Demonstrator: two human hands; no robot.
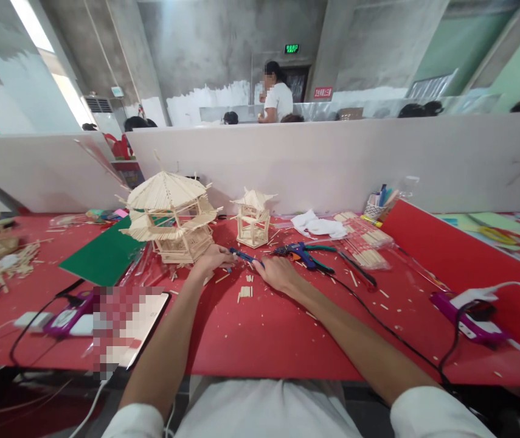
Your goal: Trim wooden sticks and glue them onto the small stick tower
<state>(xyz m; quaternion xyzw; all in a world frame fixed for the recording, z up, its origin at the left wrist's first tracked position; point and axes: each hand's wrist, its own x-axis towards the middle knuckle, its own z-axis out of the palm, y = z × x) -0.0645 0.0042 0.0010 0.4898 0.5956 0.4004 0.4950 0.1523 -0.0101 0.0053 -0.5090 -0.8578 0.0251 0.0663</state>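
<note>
My right hand (278,274) is closed around one end of a slim blue tool (244,255), perhaps a utility knife; its exact kind is unclear. At the tool's other end, my left hand (214,258) has its fingers pinched together. What they hold is too small to make out. Just in front of the hands lie a row of short wooden sticks (246,292) and a few smaller pieces (249,278). Behind them stands a small stick pavilion (253,222). A larger two-roofed stick pavilion (173,213) rises beside my left hand. The blue glue gun (304,255) rests beyond my right hand.
A tablet (143,325) lies by my left forearm, near a purple power strip (70,315). Another power strip (469,319) is at right. Bagged sticks (369,243), a white cloth (318,226) and a pen basket (375,207) sit behind. A partition (323,161) closes off the back.
</note>
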